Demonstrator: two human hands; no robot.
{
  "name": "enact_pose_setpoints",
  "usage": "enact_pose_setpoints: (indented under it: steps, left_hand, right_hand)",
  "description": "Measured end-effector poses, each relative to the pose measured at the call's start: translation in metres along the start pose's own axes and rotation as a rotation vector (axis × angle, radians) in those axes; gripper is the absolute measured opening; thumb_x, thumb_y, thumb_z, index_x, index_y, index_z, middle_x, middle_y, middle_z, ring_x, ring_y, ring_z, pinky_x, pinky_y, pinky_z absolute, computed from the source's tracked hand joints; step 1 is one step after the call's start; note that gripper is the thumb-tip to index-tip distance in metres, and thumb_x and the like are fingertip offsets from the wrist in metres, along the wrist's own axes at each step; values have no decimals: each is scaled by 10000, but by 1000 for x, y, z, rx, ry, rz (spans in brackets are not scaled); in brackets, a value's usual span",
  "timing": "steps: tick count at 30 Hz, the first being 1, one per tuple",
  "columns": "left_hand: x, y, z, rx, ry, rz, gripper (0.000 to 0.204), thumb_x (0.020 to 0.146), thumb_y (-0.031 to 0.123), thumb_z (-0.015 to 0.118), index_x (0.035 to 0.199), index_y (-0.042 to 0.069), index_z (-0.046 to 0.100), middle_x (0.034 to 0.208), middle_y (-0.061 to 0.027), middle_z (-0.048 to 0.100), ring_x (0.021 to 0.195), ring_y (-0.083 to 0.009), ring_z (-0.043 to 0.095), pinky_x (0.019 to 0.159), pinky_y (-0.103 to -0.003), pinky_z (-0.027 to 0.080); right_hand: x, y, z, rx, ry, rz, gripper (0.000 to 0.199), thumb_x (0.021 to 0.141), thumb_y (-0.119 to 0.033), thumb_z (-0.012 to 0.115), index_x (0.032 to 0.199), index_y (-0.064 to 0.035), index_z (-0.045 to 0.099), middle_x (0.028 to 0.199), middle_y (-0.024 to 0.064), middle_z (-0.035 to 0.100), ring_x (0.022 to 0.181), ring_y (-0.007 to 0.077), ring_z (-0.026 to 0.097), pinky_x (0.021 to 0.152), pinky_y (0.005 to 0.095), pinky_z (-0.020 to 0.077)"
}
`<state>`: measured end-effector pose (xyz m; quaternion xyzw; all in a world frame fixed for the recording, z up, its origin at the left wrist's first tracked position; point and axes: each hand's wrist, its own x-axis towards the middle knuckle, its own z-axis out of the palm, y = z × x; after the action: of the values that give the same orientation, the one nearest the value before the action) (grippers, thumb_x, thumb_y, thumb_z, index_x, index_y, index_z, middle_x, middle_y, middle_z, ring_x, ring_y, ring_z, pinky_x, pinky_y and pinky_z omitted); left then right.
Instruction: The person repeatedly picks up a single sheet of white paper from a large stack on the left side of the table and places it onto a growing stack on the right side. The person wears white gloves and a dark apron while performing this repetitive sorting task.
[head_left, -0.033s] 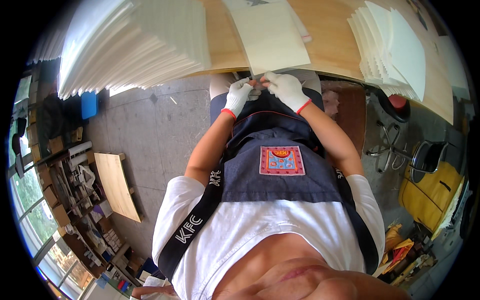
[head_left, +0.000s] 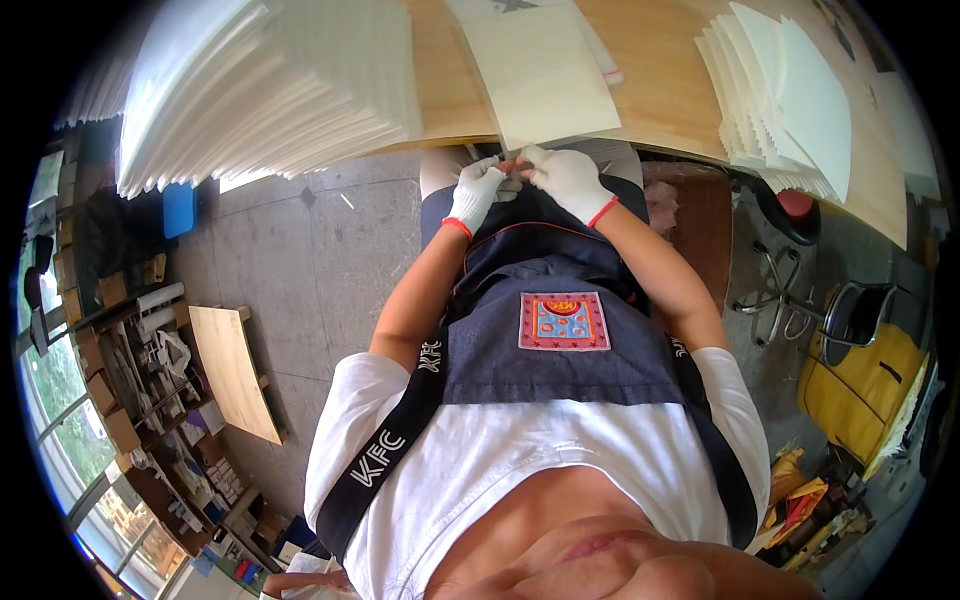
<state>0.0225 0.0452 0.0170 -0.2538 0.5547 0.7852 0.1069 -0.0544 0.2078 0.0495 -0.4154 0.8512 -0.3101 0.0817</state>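
My left hand [head_left: 477,192] and my right hand [head_left: 572,183] wear white knit gloves with red cuffs, and some fingertips are bare. They meet over my lap, just in front of the table edge. Both have fingers closed in a pinch, fingertips almost touching. Whatever they hold is too small or hidden to make out. Directly beyond them a cream rectangular sheet [head_left: 540,75] lies on the wooden table [head_left: 655,110], its near edge close to the right fingers. Clear film seems to stick out along that near edge. Beneath the sheet, part of a white sheet [head_left: 598,45] shows.
A tall fanned stack of white sheets [head_left: 270,95] fills the table's left side. A smaller stack [head_left: 780,100] stands at the right, overhanging the front edge. On the floor are a wooden board [head_left: 235,375], a chair base [head_left: 775,290] and a yellow case [head_left: 860,390].
My right hand has shifted very slightly left, bringing its fingertips nearer to those of my left hand. The sheets and stacks stay in place.
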Motion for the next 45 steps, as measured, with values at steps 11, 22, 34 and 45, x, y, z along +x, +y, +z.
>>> enact_pose_setpoints:
  steps: [11,22,34,45]
  left_hand:
    - [-11,-5,-17,134,38,120,190,881,151,508,915,-27,565,803,-84,605,692,-145,593,632,-240,493]
    - [3,15,-11,1296,255,1269,206,626,163,727,659,84,540,950,-41,604,692,-228,560,573,-351,463]
    - [20,-13,0,-191,550,432,191,851,202,590,861,49,476,643,-5,487,490,-86,454,435,-240,407]
    - [-122,182,46,929,115,799,203,818,224,582,848,58,469,727,-143,513,641,-298,523,588,-326,428]
  right_hand:
    - [-115,105,-47,1438,916,501,90,822,-120,468,840,-41,508,706,40,539,575,126,527,499,241,440]
    - [-74,39,-61,-393,275,131,588,579,-195,721,1141,-165,549,1170,40,499,1043,269,481,860,370,395]
    - [-25,58,-34,-187,516,623,254,800,-322,554,822,-76,500,757,156,609,719,351,588,612,448,446]
    - [-3,3,-61,1724,295,496,204,909,-240,491,1005,-65,530,730,11,588,545,85,519,463,214,420]
